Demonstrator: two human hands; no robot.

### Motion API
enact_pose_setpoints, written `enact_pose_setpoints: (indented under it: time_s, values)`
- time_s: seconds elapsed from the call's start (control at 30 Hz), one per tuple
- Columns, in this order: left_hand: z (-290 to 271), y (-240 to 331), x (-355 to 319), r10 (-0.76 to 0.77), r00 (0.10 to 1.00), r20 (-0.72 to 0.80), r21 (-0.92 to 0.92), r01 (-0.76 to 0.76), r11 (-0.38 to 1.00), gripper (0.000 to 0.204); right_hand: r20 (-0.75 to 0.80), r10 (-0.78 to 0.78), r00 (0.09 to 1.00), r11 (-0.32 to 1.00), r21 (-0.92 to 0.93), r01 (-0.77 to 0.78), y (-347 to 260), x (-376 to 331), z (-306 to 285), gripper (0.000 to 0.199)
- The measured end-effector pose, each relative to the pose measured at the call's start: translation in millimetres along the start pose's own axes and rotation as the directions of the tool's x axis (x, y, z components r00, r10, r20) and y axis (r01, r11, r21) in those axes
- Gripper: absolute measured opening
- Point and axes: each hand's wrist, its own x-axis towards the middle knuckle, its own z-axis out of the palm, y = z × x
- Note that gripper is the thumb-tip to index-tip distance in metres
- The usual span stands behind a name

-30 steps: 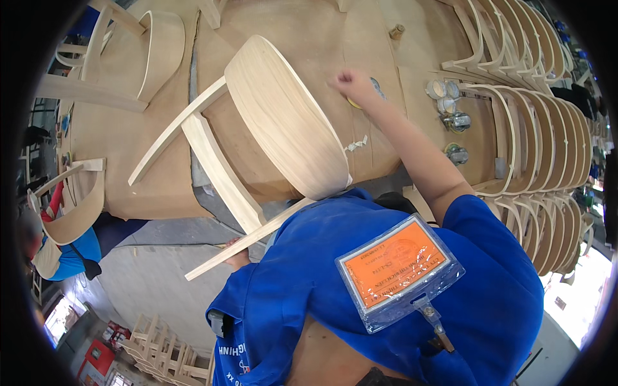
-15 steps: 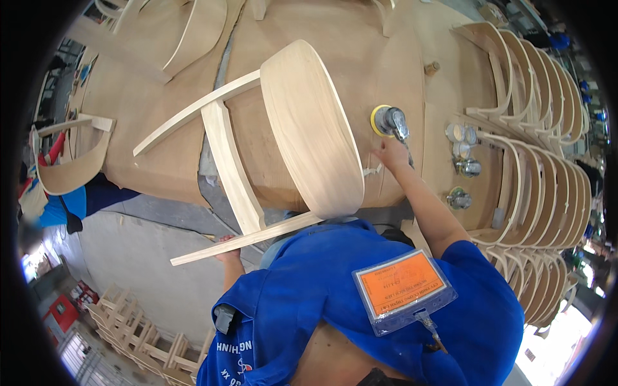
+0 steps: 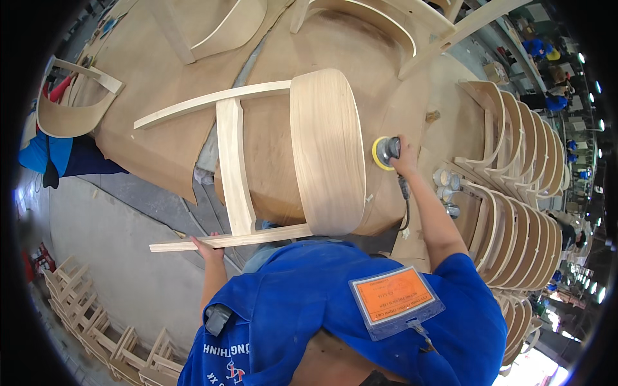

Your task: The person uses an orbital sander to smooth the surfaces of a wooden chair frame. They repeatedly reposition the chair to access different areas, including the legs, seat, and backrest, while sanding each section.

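Observation:
A pale wooden chair frame (image 3: 328, 154) lies in front of me on the brown-covered table. It has a broad curved backrest panel, two long legs and a crosspiece (image 3: 232, 167) between them. My left hand (image 3: 209, 248) grips the leg nearest my body, with the thumb over the wood. To the right of the panel, my right hand (image 3: 405, 156) is wrapped round a sander (image 3: 385, 153) with a yellow-edged round pad. Its pad is tilted toward the panel, with a gap between them. From the sander a dark hose (image 3: 405, 199) hangs down.
Curved chair frames (image 3: 521, 231) stand in rows at the right, near white-topped round containers (image 3: 444, 183). More frames (image 3: 367, 19) rest on the far table. A person in blue (image 3: 55, 154) works at the left. Stacked wooden frames (image 3: 84, 315) stand on the floor lower left.
My right hand has closed round the sander and turned its pad toward the panel. My view has shifted, and my left hand shows more fully on the leg.

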Motion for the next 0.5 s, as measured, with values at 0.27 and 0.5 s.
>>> enact_pose_setpoints:
  time_s: [0.27, 0.5]
  values:
    - [-6, 2, 2, -0.053, 0.997, 0.056, 0.059, 0.05, 0.997, 0.086, 0.023, -0.55, 0.835, 0.818, -0.187, 0.544, -159, -86, -174, 0.077]
    - [0, 4, -6, -0.072, 0.997, 0.017, 0.04, 0.071, 0.997, 0.083, 0.797, -0.361, 0.484, 0.491, -0.279, 0.825, -234, -160, -120, 0.067]
